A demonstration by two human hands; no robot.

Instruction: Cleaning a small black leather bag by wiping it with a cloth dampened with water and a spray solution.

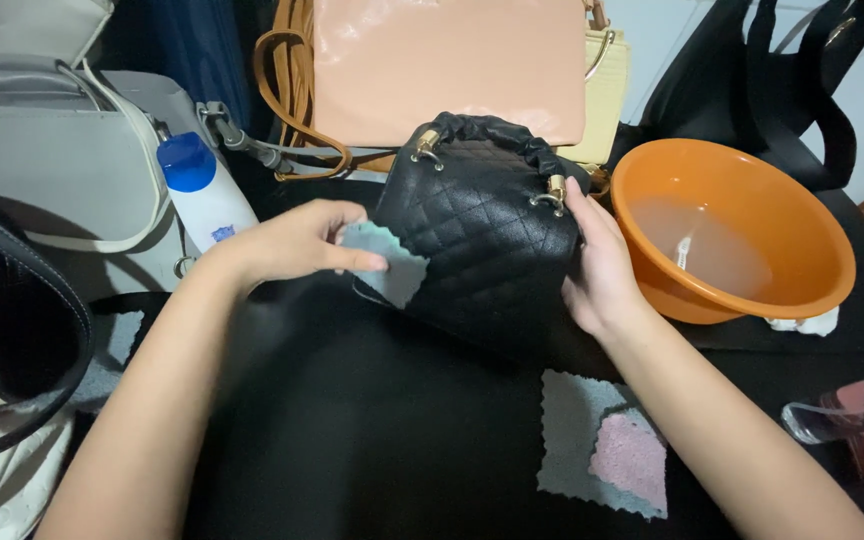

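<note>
Black cloth covers the bench point(352, 430), smooth and matte, nearest the camera. On it, at the middle, stands the black bag point(477, 240), quilted in diamond stitching, with a gathered top handle and gold-coloured rings. Behind it leans a flat peach bag point(452, 60) with a glossy face and tan straps. To the right sits a round orange plastic basin point(742, 235) holding cloudy water. At the left stands a pale grey bag point(42, 170), stiff and boxy. The left hand point(297, 243) presses a small grey cloth point(392, 265) with a scalloped edge against the black bag's front, fingers closed on the cloth. The right hand point(597, 265) steadies the bag's right side, fingers wrapped around its edge. A second fuzzy grey-and-pink cloth point(602, 445) lies flat below. A white bottle point(202, 190) with a blue cap stands at the left.
</note>
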